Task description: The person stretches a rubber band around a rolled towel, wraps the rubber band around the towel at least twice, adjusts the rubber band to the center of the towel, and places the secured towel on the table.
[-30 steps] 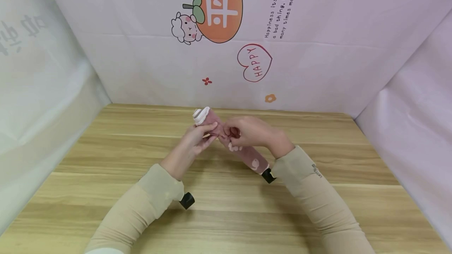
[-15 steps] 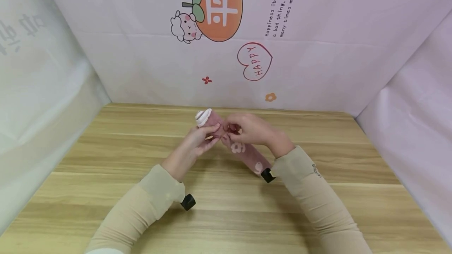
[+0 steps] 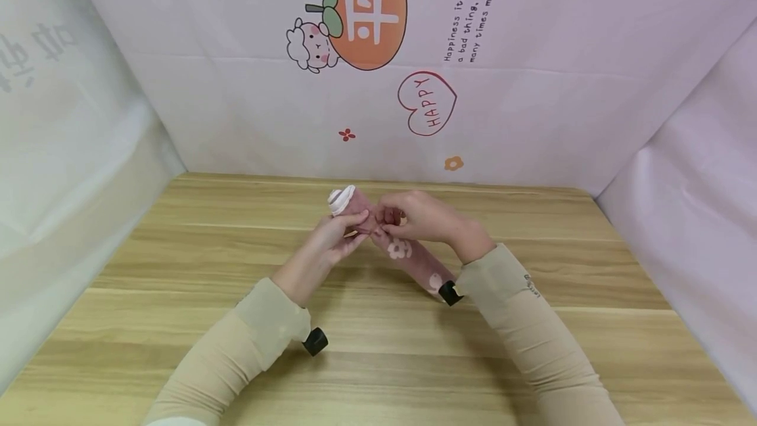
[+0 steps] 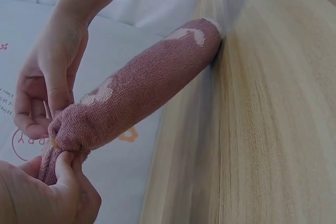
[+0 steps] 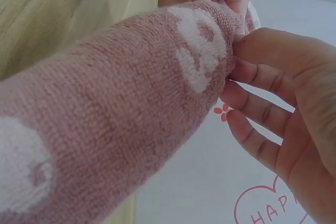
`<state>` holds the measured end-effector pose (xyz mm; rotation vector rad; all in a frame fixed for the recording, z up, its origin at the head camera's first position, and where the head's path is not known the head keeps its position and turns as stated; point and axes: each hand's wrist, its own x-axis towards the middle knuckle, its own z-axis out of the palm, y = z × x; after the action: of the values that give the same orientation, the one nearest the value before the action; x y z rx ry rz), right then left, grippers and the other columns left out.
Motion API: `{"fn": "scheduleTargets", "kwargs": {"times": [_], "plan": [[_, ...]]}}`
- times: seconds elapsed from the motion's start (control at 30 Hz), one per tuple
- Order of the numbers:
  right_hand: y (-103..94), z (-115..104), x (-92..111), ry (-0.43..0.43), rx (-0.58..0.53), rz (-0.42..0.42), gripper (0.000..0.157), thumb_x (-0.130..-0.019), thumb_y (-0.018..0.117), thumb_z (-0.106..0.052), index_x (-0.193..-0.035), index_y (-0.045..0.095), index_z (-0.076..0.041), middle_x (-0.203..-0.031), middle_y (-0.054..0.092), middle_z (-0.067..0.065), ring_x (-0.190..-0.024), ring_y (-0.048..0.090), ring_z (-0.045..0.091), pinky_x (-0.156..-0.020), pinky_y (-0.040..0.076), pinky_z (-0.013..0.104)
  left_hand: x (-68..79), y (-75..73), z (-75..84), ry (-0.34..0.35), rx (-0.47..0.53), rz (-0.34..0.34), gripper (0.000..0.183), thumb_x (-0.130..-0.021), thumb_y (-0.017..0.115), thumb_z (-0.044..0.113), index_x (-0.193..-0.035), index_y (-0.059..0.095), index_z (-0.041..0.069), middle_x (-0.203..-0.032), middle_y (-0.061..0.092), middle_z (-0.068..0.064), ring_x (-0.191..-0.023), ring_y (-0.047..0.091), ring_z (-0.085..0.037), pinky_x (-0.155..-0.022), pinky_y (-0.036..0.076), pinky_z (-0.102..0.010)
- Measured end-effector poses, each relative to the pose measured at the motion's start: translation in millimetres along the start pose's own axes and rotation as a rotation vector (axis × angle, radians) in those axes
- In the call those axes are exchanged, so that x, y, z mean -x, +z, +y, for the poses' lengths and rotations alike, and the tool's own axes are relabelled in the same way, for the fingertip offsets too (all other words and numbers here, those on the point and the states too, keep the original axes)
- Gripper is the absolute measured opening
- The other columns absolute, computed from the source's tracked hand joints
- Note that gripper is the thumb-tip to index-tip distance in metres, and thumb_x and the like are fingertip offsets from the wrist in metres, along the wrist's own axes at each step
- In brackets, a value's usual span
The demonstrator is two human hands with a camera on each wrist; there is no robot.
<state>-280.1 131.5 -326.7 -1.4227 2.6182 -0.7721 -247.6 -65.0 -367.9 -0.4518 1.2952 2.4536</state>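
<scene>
A rolled pink towel with white flower patterns slants above the table, pinched in at a narrow neck. Its shorter upper end finishes in a white spiral edge. My left hand grips this short part just beside the neck, thumb on top. From the other side, the fingertips of my right hand pinch at the gathered neck. The left wrist view shows a small yellowish band at the neck, between the two hands. In the right wrist view, thumb and forefinger meet at the towel's gathered cloth, the other fingers loosely bent.
The wooden table spreads under both arms. Behind it hangs a white printed cloth, with more white cloth at either side. Black wrist cameras hang below the cuffs.
The towel has shifted slightly right and down with both hands. It has turned a little, so its white flower shows more fully. Both hands keep their hold near the neck.
</scene>
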Motion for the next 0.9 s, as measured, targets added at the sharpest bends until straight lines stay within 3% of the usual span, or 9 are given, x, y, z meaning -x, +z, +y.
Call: {"fn": "scheduleTargets", "kwargs": {"times": [0.33, 0.63, 0.9], "plan": [[-3.9, -0.1, -1.4, -0.01, 0.037, -0.033, 0.015, -0.087, 0.069, 0.003, -0.094, 0.07, -0.01, -0.081, 0.062, -0.004, -0.075, 0.057, 0.012, -0.066, 0.052, 0.028, -0.9, 4.2, -0.7, -0.003, 0.009, -0.003, 0.009, -0.1, 0.059, -0.005, -0.098, 0.063, 0.003, -0.095, 0.062, -0.009, -0.082, 0.063, -0.018, -0.077, 0.059, -0.022], [-6.2, -3.5, -1.7, 0.032, 0.047, -0.034, 0.018, -0.079, 0.071, -0.003, -0.076, 0.059, -0.016, -0.065, 0.045, -0.007, -0.061, 0.044, 0.009, -0.056, 0.037, 0.025, 3.3, 10.6, 1.7, 0.01, -0.044, -0.003, 0.013, -0.101, 0.062, 0.001, -0.09, 0.062, 0.007, -0.086, 0.062, -0.006, -0.071, 0.06, -0.014, -0.061, 0.054, -0.014], [-3.7, -4.6, 2.3, 0.069, -0.019, -0.053, 0.021, -0.082, 0.071, -0.005, -0.073, 0.056, -0.016, -0.062, 0.042, -0.008, -0.057, 0.04, 0.007, -0.056, 0.034, 0.023, 1.6, 11.9, 0.7, 0.016, -0.024, 0.006, 0.01, -0.102, 0.06, 0.0, -0.095, 0.058, 0.007, -0.088, 0.06, -0.006, -0.073, 0.058, -0.014, -0.061, 0.054, -0.014]]}}
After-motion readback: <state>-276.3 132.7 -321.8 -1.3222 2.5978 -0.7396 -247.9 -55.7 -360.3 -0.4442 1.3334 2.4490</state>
